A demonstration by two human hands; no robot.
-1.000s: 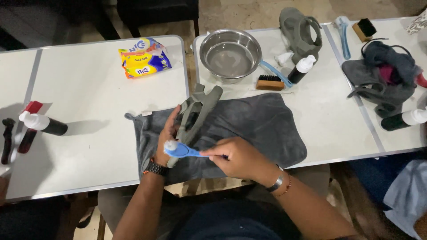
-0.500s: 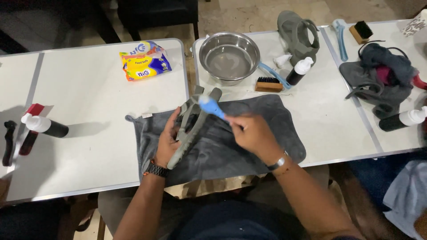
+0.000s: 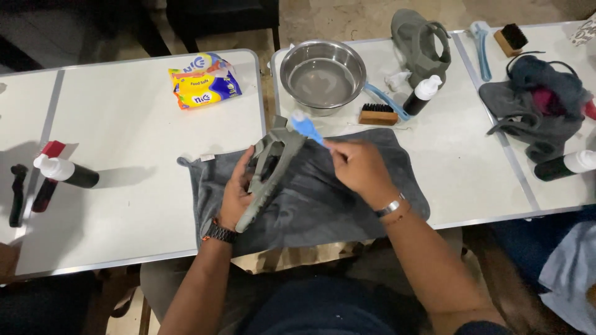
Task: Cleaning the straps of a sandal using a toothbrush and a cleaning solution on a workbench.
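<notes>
My left hand point(image 3: 237, 193) grips a grey-green sandal point(image 3: 271, 166), held on edge over a dark grey towel point(image 3: 323, 198) that lies across the table's near edge. My right hand point(image 3: 357, 164) holds a blue brush point(image 3: 305, 128), its head touching the sandal's far end. A steel bowl of water point(image 3: 323, 73) stands just beyond the towel. A second grey-green sandal point(image 3: 421, 44) lies to the right of the bowl.
A wooden brush point(image 3: 378, 114), a blue brush handle point(image 3: 386, 100) and a black bottle with white cap point(image 3: 422, 95) lie by the bowl. A yellow-blue packet point(image 3: 203, 79) sits at the left. Bottles point(image 3: 65, 172) lie far left; dark cloths point(image 3: 539, 102) and another bottle point(image 3: 565, 165) at the right.
My right hand has carried the blue brush from the sandal's near end up to its far end, by the bowl. The left hand keeps holding the sandal, now tilted more upright.
</notes>
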